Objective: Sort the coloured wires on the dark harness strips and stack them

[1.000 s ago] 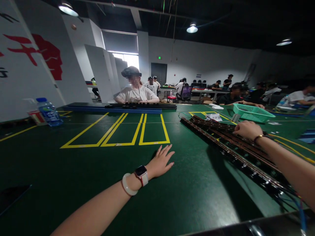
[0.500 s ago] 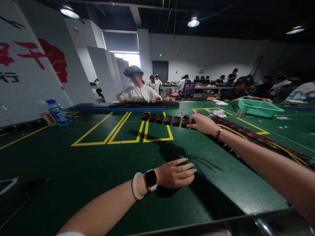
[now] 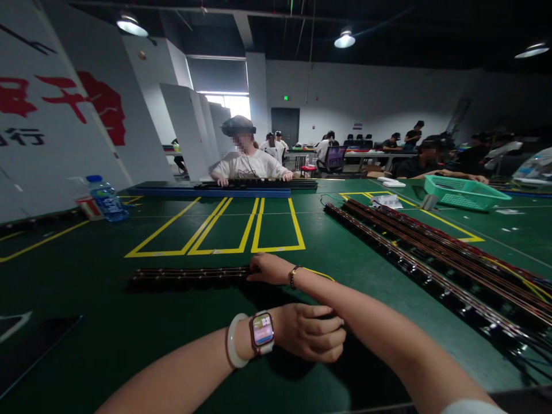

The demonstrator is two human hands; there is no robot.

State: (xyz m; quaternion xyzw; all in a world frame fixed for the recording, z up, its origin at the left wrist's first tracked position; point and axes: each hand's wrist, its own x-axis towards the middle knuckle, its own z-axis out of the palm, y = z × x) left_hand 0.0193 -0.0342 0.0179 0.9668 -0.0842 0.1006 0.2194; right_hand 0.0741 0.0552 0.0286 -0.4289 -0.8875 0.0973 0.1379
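A long, narrow dark strip (image 3: 190,274) with thin copper-coloured lines and small bright spots lies across the table in front of me. My right hand (image 3: 269,269) is closed around its right-hand end, with the fingertips partly hidden. A yellow wire (image 3: 319,274) shows just beyond the right wrist. Nearer to me, below my right forearm, is my left hand (image 3: 311,332), palm down with loosely bent fingers; I see nothing in it. It wears a watch (image 3: 262,329) and a white bangle (image 3: 235,340). Several similar strips (image 3: 414,261) lie side by side at the right.
Yellow tape rectangles (image 3: 280,248) mark the green table. A green basket (image 3: 466,192) stands at the far right, a water bottle (image 3: 107,198) at the left. Across the table, a person (image 3: 250,164) has both hands on dark strips. A dark flat object (image 3: 38,351) lies at the near left.
My right hand has brought the dark strip from beside the bundle at the right to nearer and further left. My left hand's fingers have bent more, and it sits slightly lower.
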